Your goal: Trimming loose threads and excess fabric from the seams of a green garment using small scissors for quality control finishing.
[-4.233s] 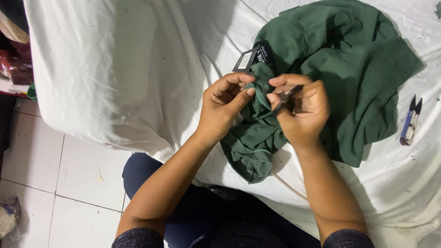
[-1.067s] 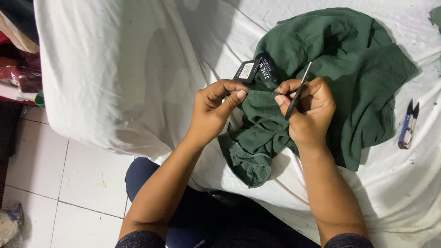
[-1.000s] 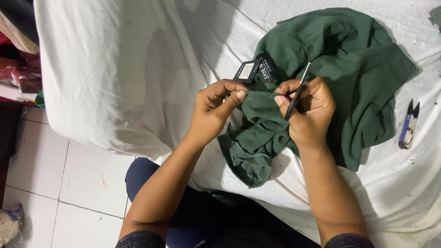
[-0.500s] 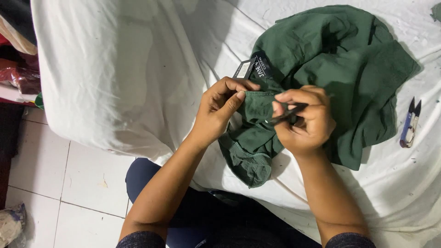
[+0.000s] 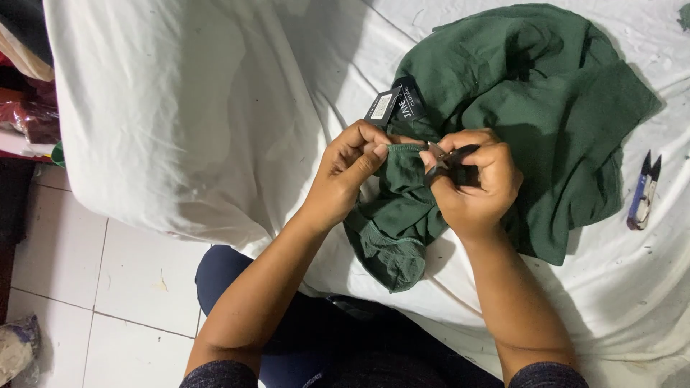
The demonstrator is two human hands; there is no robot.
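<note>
White bedsheet (image 5: 180, 108) underneath, left hand (image 5: 348, 169) pinching crumpled dark green cotton garment (image 5: 532, 108), right hand (image 5: 474, 187) gripping small dark snips (image 5: 449, 156) against it.

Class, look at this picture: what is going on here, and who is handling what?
A seated person works on a dark green garment spread on a white sheet. The left hand pinches a folded edge of the cloth, while the right hand holds a small dark tool against it. Blue-handled thread snips lie apart on the sheet, off to the right.
</note>
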